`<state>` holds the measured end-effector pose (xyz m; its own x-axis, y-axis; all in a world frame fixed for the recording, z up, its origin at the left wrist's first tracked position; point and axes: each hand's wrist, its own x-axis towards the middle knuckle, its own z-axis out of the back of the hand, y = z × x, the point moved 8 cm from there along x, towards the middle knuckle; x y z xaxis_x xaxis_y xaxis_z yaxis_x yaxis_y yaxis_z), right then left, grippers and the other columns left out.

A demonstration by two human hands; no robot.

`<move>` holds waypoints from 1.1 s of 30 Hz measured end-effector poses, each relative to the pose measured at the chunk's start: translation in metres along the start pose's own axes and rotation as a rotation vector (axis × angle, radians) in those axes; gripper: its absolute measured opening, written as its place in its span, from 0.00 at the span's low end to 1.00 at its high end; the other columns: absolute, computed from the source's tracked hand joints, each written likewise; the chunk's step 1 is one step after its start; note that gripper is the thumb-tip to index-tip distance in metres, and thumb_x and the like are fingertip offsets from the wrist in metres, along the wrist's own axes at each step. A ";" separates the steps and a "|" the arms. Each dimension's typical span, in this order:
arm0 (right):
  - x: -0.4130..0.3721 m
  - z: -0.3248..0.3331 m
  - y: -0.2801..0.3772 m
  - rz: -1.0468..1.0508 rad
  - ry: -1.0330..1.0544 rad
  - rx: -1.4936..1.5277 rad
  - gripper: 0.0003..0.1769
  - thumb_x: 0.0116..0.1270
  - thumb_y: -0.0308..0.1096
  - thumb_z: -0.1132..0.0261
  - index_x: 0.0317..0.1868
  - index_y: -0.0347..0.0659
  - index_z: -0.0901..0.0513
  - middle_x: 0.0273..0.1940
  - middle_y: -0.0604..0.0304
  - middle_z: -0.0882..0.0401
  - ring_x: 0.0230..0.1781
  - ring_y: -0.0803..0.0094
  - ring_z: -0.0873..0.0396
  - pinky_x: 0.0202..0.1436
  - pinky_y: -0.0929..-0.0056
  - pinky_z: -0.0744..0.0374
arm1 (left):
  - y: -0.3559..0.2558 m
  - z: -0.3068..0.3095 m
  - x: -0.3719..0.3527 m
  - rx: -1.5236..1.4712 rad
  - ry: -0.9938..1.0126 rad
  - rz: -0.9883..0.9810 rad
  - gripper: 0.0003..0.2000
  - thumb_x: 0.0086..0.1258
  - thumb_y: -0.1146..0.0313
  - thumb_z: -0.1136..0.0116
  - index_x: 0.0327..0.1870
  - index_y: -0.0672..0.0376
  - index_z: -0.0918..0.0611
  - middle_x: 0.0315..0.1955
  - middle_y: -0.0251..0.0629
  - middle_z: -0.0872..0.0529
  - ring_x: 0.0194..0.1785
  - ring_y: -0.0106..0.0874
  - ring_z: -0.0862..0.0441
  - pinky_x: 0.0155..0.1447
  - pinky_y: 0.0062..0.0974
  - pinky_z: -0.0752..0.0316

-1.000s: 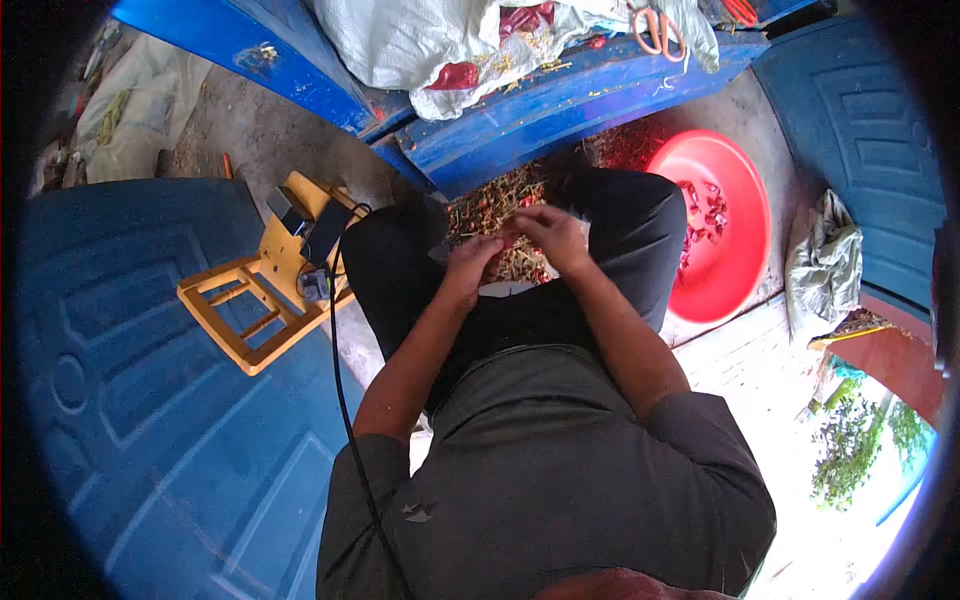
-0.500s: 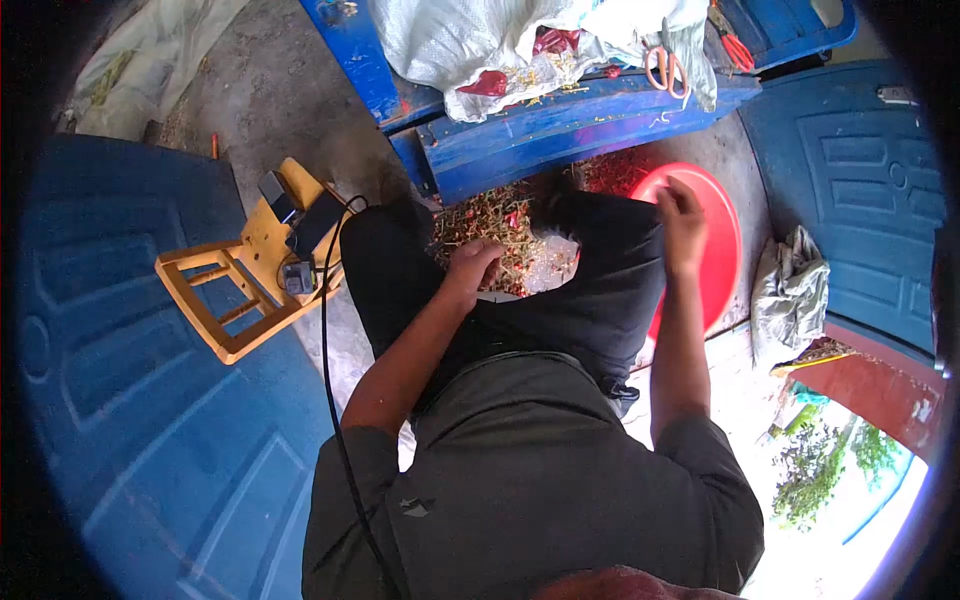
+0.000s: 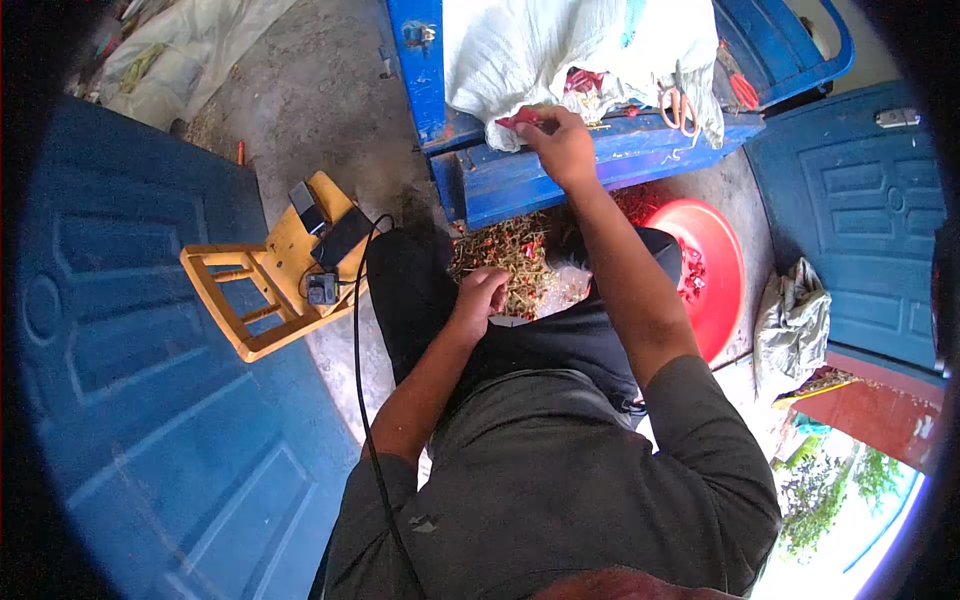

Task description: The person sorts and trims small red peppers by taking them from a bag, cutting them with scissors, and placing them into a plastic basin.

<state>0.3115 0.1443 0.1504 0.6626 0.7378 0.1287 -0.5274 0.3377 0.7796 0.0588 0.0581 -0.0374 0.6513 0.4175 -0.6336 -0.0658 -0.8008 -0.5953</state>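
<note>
On the left stands a wooden chair (image 3: 290, 250) with a black box (image 3: 344, 236) on its seat; perhaps it is kept near so that the black cable (image 3: 358, 350) can reach the person. The left hand (image 3: 483, 292) is loosely curled above a heap of dry stalks (image 3: 515, 265), near the knees; its inside is hidden, so I cannot tell whether it holds something. The right hand (image 3: 560, 145) is narrow, its fingertips at a red piece (image 3: 517, 117) in the mouth of a white sack (image 3: 530, 60); how firm the grip is, I cannot tell. The sack opens toward the person, which seems to make the reach short. The red basin (image 3: 728, 285), with more red pieces inside, stands beside the right knee, probably also for easy reach.

As for the room, a blue panelled door (image 3: 140, 310) fills the left, then comes rough grey floor (image 3: 320, 100). The sack lies on a worn blue tabletop (image 3: 620, 152), with crumbs near its edge. At right is another blue door (image 3: 855, 185).
</note>
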 end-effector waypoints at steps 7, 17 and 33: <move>-0.076 0.067 -0.032 -0.274 0.173 0.503 0.13 0.64 0.29 0.29 0.49 0.39 0.18 0.42 0.64 0.15 0.40 0.77 0.19 0.45 0.78 0.21 | 0.011 0.005 0.013 0.061 0.076 -0.013 0.09 0.73 0.60 0.41 0.40 0.57 0.20 0.25 0.26 0.25 0.24 0.20 0.30 0.29 0.22 0.34; -0.213 -0.041 -0.049 0.132 0.785 0.406 0.14 0.60 0.30 0.25 0.46 0.39 0.15 0.43 0.57 0.14 0.46 0.64 0.16 0.51 0.63 0.20 | 0.011 -0.012 0.016 0.089 0.037 -0.047 0.11 0.76 0.60 0.44 0.43 0.59 0.19 0.29 0.29 0.19 0.27 0.22 0.24 0.30 0.23 0.28; -0.210 -0.080 -0.121 -0.111 0.274 -0.070 0.19 0.58 0.44 0.27 0.44 0.40 0.13 0.45 0.50 0.15 0.48 0.53 0.17 0.53 0.58 0.19 | 0.036 0.010 0.034 0.114 -0.051 0.082 0.11 0.76 0.60 0.45 0.48 0.55 0.18 0.28 0.28 0.20 0.24 0.21 0.25 0.27 0.22 0.28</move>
<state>0.1934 -0.0050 -0.0197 0.5550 0.8211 -0.1332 -0.5012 0.4579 0.7342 0.0711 0.0479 -0.0848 0.6012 0.3763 -0.7050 -0.2045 -0.7804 -0.5909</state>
